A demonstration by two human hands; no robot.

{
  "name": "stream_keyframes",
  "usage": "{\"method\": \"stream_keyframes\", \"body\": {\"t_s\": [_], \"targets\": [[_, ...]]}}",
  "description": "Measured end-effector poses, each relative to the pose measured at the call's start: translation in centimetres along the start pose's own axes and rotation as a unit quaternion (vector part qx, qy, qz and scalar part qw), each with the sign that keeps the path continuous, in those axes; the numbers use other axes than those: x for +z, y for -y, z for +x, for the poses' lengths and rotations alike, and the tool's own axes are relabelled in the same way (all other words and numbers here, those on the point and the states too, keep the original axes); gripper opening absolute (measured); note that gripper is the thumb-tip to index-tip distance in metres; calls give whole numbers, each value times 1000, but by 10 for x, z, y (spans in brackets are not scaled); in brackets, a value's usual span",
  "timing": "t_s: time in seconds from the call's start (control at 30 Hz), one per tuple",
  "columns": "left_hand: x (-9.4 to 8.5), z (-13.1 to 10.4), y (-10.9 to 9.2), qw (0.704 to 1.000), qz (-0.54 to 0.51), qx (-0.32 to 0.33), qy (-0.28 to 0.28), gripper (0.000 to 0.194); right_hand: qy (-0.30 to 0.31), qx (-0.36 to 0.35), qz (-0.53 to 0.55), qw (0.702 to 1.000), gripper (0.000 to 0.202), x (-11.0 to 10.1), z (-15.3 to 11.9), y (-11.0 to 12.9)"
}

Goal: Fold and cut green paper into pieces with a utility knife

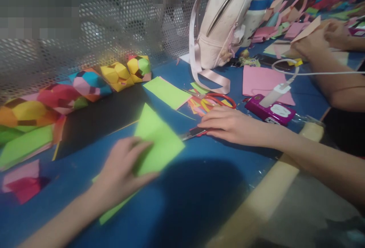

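Note:
My left hand (127, 166), a little blurred, has its fingers and thumb on a bright green sheet of paper (159, 138) with a pointed top corner. More green paper (114, 212) shows beneath that wrist. My right hand (225, 124) lies over the black and red handle of what look like scissors (194, 132). Their blade points left and touches or nearly touches the sheet's right corner; most of the handle is hidden. Just behind that hand lie scissors with orange-red handles (219, 98), on colourful paper scraps (196, 105). Flat green strips (167, 92) lie farther back.
Folded paper pieces (91, 82) line the perforated metal panel (122, 24). A pale backpack (216, 27) and tumbler (256, 16) stand behind. At right are a purple power bank (268, 109), pink paper (262, 82) and another person's hands (316, 39) holding paper. Yellowish tape (273, 187) edges the blue table.

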State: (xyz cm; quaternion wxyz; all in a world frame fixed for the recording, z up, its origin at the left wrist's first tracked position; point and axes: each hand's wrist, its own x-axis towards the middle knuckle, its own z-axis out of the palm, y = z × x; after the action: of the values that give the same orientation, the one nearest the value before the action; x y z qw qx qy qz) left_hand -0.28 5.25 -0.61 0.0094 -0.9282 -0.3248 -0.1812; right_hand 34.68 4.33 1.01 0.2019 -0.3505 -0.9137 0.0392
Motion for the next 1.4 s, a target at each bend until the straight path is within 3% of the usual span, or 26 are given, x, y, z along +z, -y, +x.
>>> {"method": "stream_keyframes", "body": {"t_s": [0.13, 0.5, 1.4], "targets": [[1, -1, 1, 1000, 1, -20, 17, 55, 18, 9, 22, 1000, 29, -6, -9, 5], [-1, 5, -1, 997, 2, 26, 79, 42, 32, 30, 44, 998, 28, -9, -15, 7], [3, 3, 2, 996, -3, 27, 80, 45, 65, 62, 111, 990, 30, -12, -16, 15]]}}
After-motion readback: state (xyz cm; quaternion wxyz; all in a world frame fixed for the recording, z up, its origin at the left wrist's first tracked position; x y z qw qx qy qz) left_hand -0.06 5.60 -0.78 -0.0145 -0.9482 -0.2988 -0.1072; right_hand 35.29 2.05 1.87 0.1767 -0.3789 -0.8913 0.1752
